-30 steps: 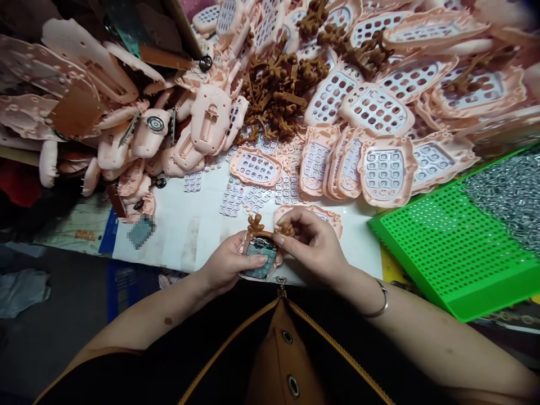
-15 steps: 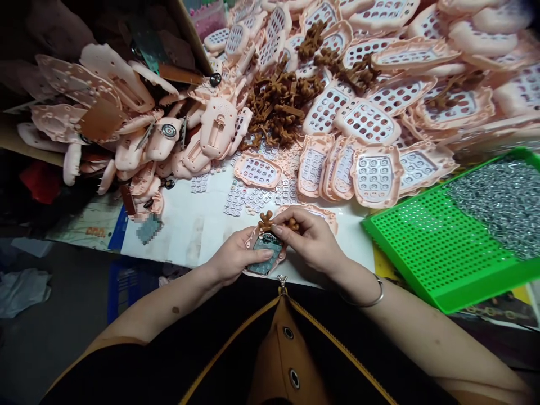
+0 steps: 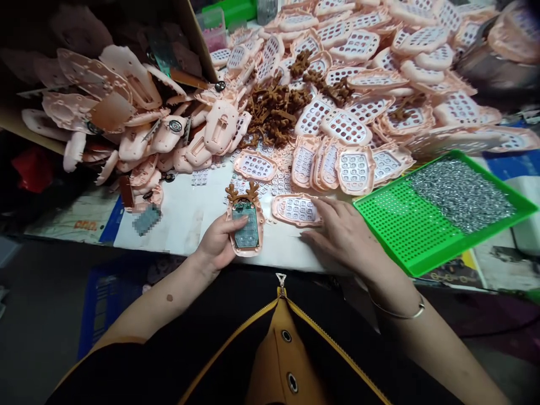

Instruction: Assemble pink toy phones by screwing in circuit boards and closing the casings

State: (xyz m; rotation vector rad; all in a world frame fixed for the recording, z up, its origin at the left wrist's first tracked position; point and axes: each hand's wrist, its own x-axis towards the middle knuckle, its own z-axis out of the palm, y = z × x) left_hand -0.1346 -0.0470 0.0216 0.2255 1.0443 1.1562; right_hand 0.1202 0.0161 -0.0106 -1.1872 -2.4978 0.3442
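My left hand [image 3: 219,239] grips a pink toy phone shell [image 3: 258,225] by its left side, thumb over the front. Inside the shell lies a green circuit board [image 3: 247,228], and brown antlers [image 3: 252,191] stick out of its top end. My right hand [image 3: 348,230] is open, fingers reaching over the right end of another pink shell [image 3: 291,209]. That shell lies sideways on the white table covering and has a pale keypad in it. Whether the fingertips press on it, I cannot tell.
Upright shells with keypads [image 3: 355,170] lean together behind my right hand. Further back are a brown antler pile [image 3: 274,109] and many pink shells. A green tray [image 3: 379,225] of screws stands right; a carton [image 3: 198,39] of shell parts stands left.
My right hand has let go of the antlers and moved right to the lying shell. My left hand has moved left with the toy phone shell, where both antlers now stand up.
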